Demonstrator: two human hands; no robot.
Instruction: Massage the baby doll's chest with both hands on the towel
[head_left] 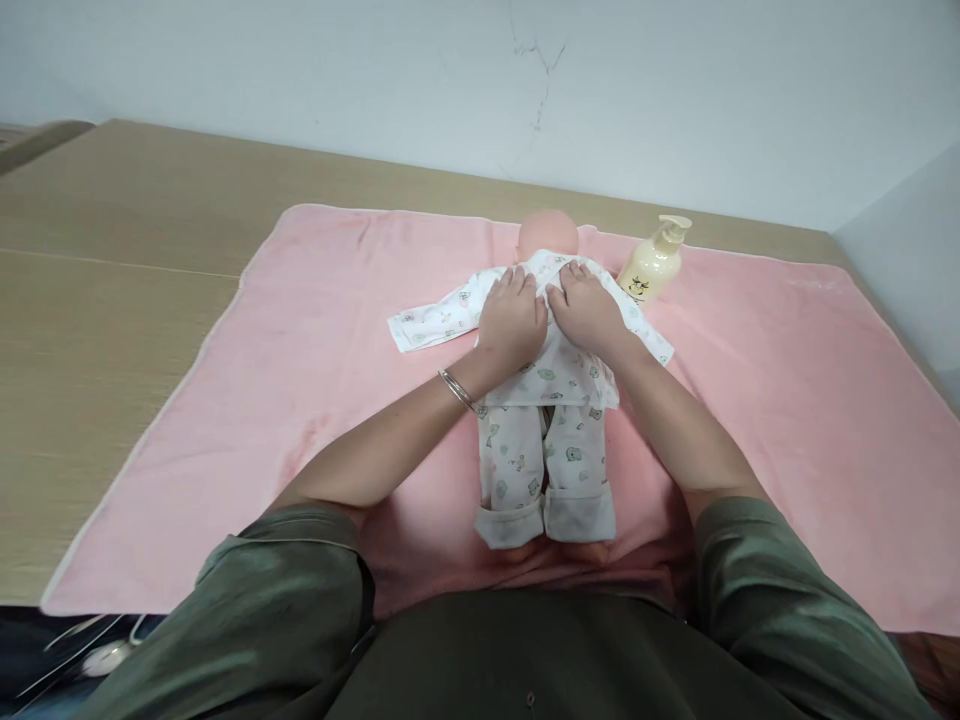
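Observation:
A baby doll (548,233) lies on a pink blanket (322,330), its head toward the wall. It wears a white patterned long-sleeved top (551,375) and matching pants (577,450) with turned-up cuffs. My left hand (514,318) rests flat on the left side of the top's chest, fingers stretched toward the doll's head. On the right side of the chest lies my right hand (585,305), also flat with its fingers extended. Both hands touch the fabric and grip nothing. The doll's own hands are not visible, and its feet barely show below the cuffs.
A cream pump bottle (652,262) stands on the blanket, right of the doll's head. The wooden table (112,300) extends to the left, and a pale cracked wall (420,90) stands behind it. Cords and a white object (106,657) are below the table's front left edge.

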